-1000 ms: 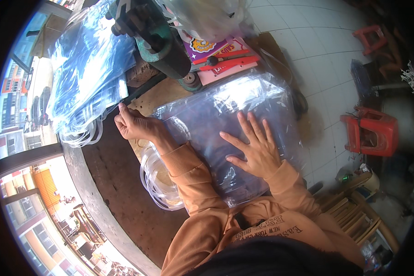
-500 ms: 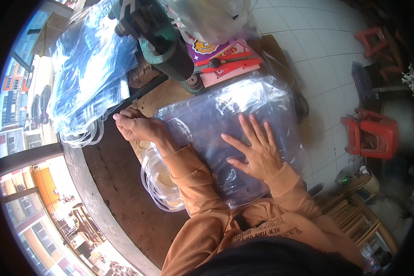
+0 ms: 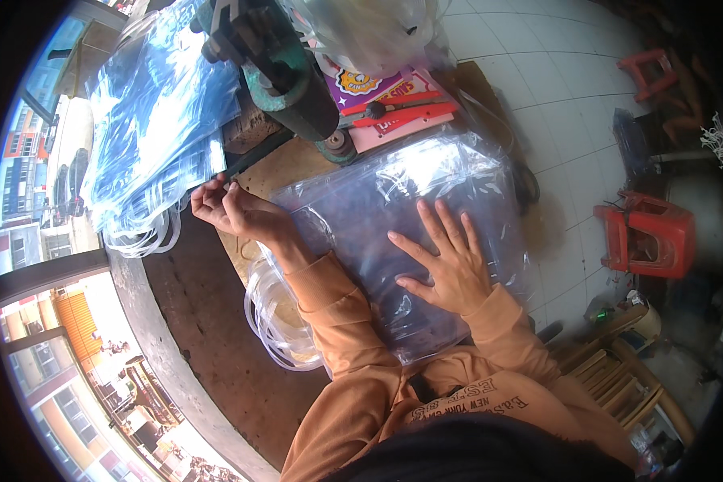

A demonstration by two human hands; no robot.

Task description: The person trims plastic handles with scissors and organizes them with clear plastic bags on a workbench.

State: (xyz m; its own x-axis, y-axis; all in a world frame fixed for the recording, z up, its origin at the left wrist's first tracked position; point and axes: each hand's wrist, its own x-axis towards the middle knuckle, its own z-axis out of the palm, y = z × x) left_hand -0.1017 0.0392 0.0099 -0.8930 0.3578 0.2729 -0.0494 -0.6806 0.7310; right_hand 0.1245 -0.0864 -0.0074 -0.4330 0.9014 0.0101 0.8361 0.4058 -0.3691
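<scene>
While flat, plastic bag (image 3: 394, 201) holds fabric.

Clear bluish plastic bags (image 3: 414, 233), orange sleeves (image 3: 341, 309) (plain), red stool (image 3: 647, 233)

Two hands (image 3: 450, 269); two red plastic stools (image 3: 647, 233); one green machine (image 3: 285, 72).
</scene>
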